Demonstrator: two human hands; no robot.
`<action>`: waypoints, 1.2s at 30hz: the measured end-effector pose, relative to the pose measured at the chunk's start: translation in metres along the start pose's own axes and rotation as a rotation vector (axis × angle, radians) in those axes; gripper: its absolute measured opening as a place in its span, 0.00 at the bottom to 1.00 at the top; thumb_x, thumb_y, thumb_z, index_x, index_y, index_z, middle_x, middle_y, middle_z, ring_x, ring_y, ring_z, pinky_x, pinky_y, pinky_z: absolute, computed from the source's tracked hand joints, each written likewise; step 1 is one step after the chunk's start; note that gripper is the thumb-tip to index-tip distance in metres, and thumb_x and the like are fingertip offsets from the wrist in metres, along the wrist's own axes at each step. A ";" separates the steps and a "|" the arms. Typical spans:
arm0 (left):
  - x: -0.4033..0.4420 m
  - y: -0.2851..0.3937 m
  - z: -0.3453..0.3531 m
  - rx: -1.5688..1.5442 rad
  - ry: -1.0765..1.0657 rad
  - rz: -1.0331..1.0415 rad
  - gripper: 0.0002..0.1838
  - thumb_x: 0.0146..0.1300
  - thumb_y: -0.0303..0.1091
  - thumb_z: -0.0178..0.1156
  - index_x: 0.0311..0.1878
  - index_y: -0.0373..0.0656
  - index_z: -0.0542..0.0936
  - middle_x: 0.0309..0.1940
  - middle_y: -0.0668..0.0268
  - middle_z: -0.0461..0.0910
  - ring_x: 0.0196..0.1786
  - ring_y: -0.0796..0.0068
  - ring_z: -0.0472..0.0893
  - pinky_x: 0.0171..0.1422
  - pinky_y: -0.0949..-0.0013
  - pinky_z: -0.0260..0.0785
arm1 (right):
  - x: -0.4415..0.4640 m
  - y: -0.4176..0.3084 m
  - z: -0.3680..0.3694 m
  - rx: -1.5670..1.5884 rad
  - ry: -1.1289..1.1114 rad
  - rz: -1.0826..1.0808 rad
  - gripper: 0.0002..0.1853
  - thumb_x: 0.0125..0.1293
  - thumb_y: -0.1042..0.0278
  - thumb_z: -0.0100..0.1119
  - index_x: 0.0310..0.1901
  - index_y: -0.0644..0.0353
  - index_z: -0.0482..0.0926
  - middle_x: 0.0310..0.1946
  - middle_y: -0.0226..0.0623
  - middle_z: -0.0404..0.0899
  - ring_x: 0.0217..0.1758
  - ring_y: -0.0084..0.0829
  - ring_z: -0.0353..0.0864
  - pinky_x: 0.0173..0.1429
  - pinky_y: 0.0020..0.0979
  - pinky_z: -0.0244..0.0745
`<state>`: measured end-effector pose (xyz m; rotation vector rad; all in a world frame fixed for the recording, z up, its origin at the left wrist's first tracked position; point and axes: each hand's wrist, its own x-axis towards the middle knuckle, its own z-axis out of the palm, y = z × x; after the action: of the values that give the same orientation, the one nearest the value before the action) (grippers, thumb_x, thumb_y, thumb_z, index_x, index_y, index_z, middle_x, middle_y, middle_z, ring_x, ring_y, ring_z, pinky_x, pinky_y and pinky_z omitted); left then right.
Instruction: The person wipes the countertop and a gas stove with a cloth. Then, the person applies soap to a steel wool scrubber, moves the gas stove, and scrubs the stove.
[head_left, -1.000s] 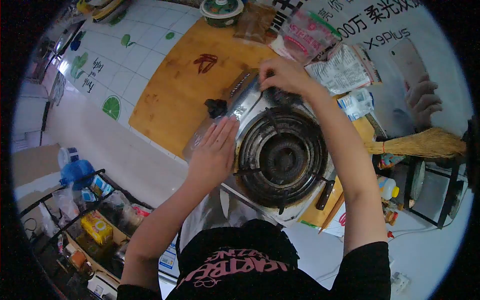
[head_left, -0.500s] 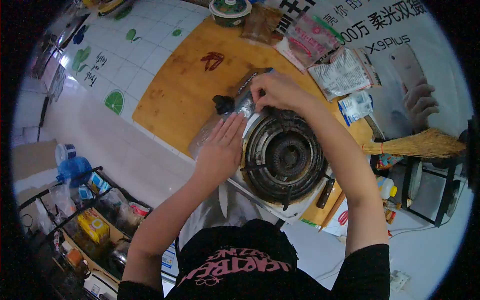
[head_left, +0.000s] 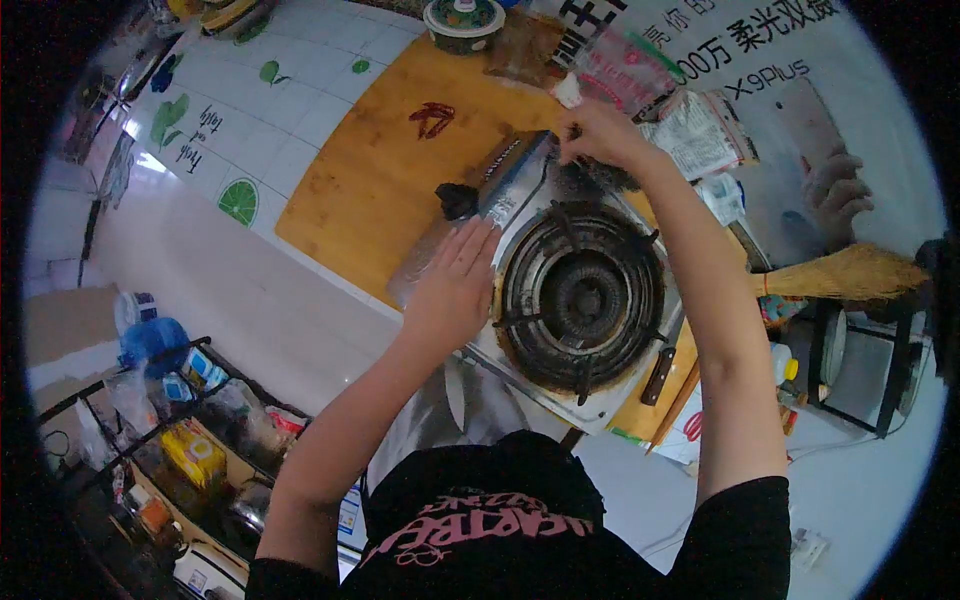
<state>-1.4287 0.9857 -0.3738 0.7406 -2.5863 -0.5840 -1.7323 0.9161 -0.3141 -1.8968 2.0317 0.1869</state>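
A gas stove (head_left: 512, 212) with a round black burner (head_left: 584, 298) stands in the middle. My left hand (head_left: 452, 290) lies flat with fingers stretched out on the stove's front left edge, just below its black knob (head_left: 457, 201). At the stove's far corner is my right hand (head_left: 600, 132), its fingers bent and pinched together. What those fingers hold, if anything, is too small to make out. A small white piece (head_left: 567, 91) shows just beyond them, beside a pink and clear plastic bag (head_left: 630, 75).
Dried red chilies (head_left: 432, 120) lie on the wooden board (head_left: 350, 190), with a lidded bowl (head_left: 464, 22) behind. To the right are a white packet (head_left: 697, 138), a straw brush (head_left: 850, 273) and a knife handle (head_left: 658, 376). A rack (head_left: 130, 455) holds goods at lower left.
My right hand has moved from the stove's top left edge out to its far right corner. The left hand stays on the front edge. The view has shifted slightly.
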 end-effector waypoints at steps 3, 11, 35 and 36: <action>0.000 -0.003 0.003 -0.019 0.010 0.016 0.26 0.65 0.30 0.51 0.65 0.32 0.67 0.67 0.51 0.66 0.72 0.56 0.63 0.76 0.56 0.54 | -0.040 0.034 0.014 -0.008 0.404 -0.059 0.09 0.50 0.65 0.71 0.31 0.57 0.82 0.35 0.34 0.83 0.37 0.32 0.82 0.43 0.34 0.74; 0.000 -0.002 0.000 0.066 -0.051 0.083 0.27 0.64 0.30 0.48 0.67 0.31 0.65 0.70 0.53 0.63 0.75 0.58 0.59 0.78 0.57 0.49 | -0.230 0.066 0.091 0.721 0.868 0.609 0.08 0.58 0.66 0.67 0.36 0.61 0.85 0.36 0.36 0.85 0.40 0.31 0.82 0.49 0.31 0.73; 0.004 -0.005 0.010 0.073 -0.047 0.126 0.25 0.70 0.29 0.45 0.69 0.35 0.64 0.70 0.51 0.62 0.73 0.51 0.61 0.77 0.53 0.50 | -0.305 0.007 0.148 0.525 0.777 0.502 0.05 0.52 0.72 0.66 0.28 0.63 0.82 0.29 0.42 0.77 0.37 0.42 0.78 0.43 0.36 0.71; 0.003 -0.005 0.010 0.077 -0.065 0.104 0.24 0.70 0.29 0.44 0.69 0.35 0.64 0.70 0.51 0.62 0.73 0.50 0.61 0.77 0.53 0.50 | -0.303 0.011 0.139 0.503 0.725 0.475 0.04 0.51 0.72 0.66 0.28 0.63 0.82 0.29 0.42 0.77 0.37 0.43 0.78 0.43 0.36 0.71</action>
<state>-1.4339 0.9834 -0.3838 0.6157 -2.7016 -0.4860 -1.7079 1.2481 -0.3412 -1.2301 2.6140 -0.9356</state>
